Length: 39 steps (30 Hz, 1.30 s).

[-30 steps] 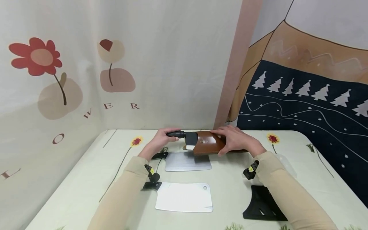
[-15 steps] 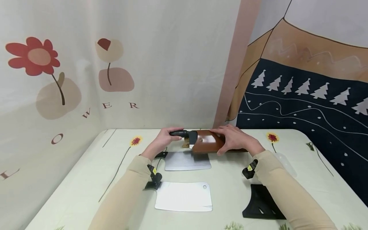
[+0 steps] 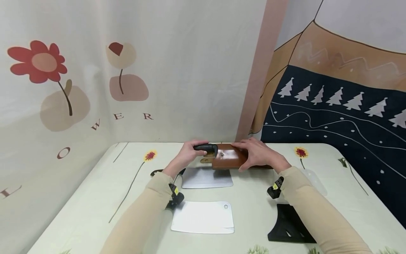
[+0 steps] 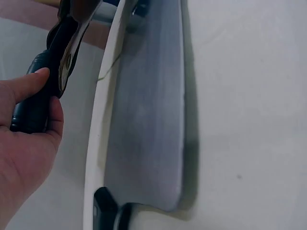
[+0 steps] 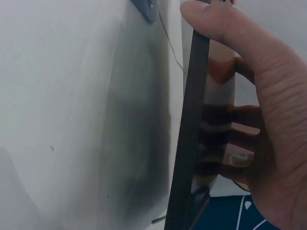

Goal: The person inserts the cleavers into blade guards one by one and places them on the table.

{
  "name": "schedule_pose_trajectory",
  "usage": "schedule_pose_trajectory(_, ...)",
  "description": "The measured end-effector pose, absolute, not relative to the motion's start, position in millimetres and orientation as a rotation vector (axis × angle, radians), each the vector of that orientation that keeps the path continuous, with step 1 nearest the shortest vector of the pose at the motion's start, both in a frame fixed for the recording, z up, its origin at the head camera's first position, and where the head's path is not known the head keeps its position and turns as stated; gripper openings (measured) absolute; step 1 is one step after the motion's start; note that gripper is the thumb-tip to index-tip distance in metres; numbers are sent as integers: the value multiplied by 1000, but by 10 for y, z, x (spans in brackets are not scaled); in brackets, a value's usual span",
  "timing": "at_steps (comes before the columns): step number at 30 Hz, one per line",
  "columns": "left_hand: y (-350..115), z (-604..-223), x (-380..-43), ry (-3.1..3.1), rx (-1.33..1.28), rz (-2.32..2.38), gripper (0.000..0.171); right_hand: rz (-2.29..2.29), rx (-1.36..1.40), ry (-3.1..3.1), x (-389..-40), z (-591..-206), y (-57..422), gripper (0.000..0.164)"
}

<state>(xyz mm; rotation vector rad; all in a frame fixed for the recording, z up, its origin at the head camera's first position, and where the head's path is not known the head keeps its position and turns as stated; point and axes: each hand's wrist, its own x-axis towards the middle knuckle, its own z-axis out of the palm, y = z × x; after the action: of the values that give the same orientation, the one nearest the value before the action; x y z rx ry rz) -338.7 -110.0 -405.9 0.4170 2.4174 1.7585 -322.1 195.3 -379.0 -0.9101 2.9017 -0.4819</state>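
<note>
In the head view a brown leather knife sheath [image 3: 226, 157] is held up near the table's far edge. My left hand [image 3: 185, 155] grips the black handle [image 3: 206, 148] of a cleaver whose blade lies inside the sheath, hidden from view. A sheath strap [image 3: 207, 159] with a snap sticks out below the handle. My right hand [image 3: 261, 155] holds the sheath by its right part, fingers over the top and thumb at the lower edge. The left wrist view shows thumb and fingers around the handle [image 4: 33, 105]. In the right wrist view the sheath's dark edge [image 5: 189, 120] stands beside my palm.
A bare cleaver [image 3: 207, 178] lies just below the sheath, and a second cleaver [image 3: 203, 217] with a hole in its blade lies nearer. A black sheath-like piece [image 3: 288, 225] is at front right, partly behind my right forearm. A curtain wall borders the table's far edge.
My left hand has moved right, sliding the cleaver into the sheath until its dark blade is out of sight. My right hand has stayed nearly still on the sheath.
</note>
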Motion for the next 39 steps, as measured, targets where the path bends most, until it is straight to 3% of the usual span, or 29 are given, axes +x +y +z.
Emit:
schedule_pose_trajectory(11,-947,-4051,-3439,2511,488,1680,46,-462,-893,2922,-3245,-3781,1990,100)
schedule_pose_trajectory(24,-885,-4139,-3679,2539,340,1624,48,-416,-811,2926,-3479,-3933,1954,103)
schedule_pose_trajectory(39,-1032,-4186,-3674,2400,219,1802,50,-490,-707,2848,-3592,-4065,1941,99)
